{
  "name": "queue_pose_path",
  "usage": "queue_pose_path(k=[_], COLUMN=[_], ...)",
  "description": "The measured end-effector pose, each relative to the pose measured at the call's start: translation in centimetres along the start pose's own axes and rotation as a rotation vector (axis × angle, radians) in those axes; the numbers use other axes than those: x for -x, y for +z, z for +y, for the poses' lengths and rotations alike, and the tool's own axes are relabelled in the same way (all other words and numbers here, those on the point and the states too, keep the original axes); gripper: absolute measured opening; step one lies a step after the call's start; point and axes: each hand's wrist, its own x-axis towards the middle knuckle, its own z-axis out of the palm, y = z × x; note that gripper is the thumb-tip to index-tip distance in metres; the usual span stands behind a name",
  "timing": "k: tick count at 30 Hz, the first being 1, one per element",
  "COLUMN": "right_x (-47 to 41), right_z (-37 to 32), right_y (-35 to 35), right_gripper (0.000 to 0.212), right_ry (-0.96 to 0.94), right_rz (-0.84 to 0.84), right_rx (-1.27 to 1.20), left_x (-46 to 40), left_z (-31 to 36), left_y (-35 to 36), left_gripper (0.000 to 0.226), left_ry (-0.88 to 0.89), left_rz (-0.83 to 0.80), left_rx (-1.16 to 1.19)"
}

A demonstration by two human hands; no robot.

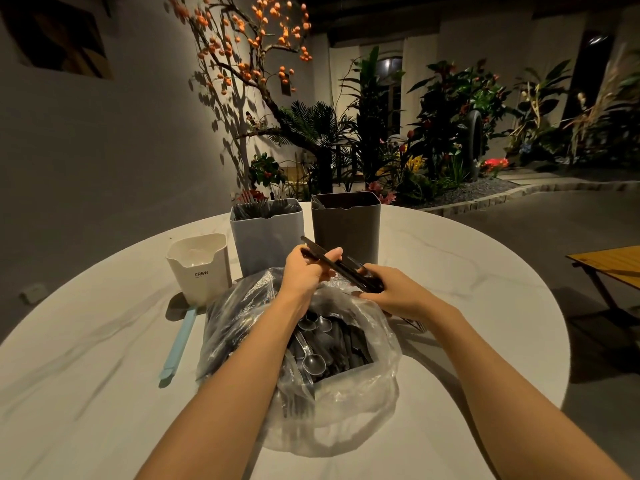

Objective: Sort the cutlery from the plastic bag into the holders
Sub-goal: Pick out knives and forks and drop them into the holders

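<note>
A clear plastic bag (349,403) full of black and clear plastic cutlery lies in the middle of the round table. Above its far edge both hands hold a bunch of black plastic knives (341,265). My left hand (304,271) grips the far end, my right hand (391,292) the near end. Behind stand three holders: a white one (199,271) with clear pieces inside, a blue-grey one (266,237) holding several black forks, and a dark grey one (346,225) directly behind the knives.
A light blue strip (178,344) lies on the white marble table (485,265) left of the bag. A few forks (414,323) rest on the table under my right wrist. A wooden folding table (609,265) stands at the right, plants behind.
</note>
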Motion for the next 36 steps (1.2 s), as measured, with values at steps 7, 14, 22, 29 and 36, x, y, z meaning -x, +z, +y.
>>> queue_pose_path(k=[7,14,22,29,36], right_x=[-0.1,-0.1,-0.1,0.0,0.0], right_z=[0.3,0.4,0.6,0.8,0.9], right_y=[0.1,-0.3,-0.7,-1.1,-1.3], right_gripper=[0.011,0.016,0.015,0.019,0.020], right_ry=[-0.005,0.046,0.102,0.140,0.170], right_rz=[0.020,-0.025,-0.057,-0.053,-0.025], right_rx=[0.028,-0.153,-0.257,-0.336,-0.348], left_x=[-0.1,-0.4,-0.4,-0.5,-0.6], left_z=[-0.3,-0.6,-0.5,-0.7,-0.8], left_y=[-0.1,-0.4,-0.4,-0.7,-0.6], left_gripper=[0.025,0.019,0.015,0.025,0.016], left_ry=[0.000,0.027,0.069,0.038,0.049], left_rz=[0.080,0.104,0.035,0.021,-0.018], left_rx=[-0.023,-0.063,-0.131,-0.046,-0.077])
